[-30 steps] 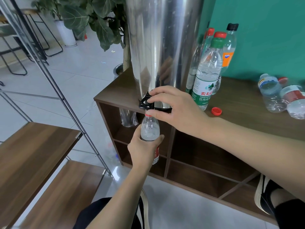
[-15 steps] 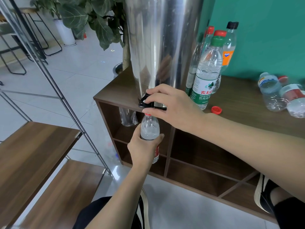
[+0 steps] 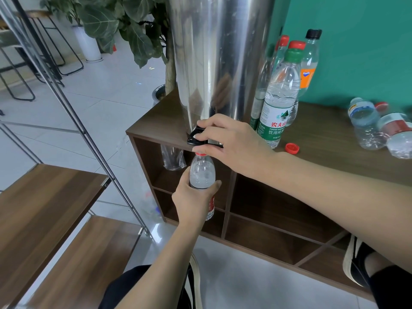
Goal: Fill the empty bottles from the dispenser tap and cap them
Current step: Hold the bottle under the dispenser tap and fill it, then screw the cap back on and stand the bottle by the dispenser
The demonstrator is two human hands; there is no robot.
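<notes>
We are holding a small clear bottle [image 3: 202, 172] upright in our left hand [image 3: 193, 200], fingers and thumb wrapping round its labelled middle; its open neck is sitting directly under the black tap [image 3: 196, 136], just off the front edge of the wooden cabinet [image 3: 330, 157], near its left corner; our right hand [image 3: 231, 143] is gripping the tap's lever, fingers curling over it; the steel dispenser [image 3: 219, 56] is standing at the cabinet's front left corner; capped bottles [image 3: 281, 94] are standing upright just to its right; a loose red cap [image 3: 292, 148] is lying near the front edge; two bottles [image 3: 379, 128] are lying on their sides toward the right edge.
</notes>
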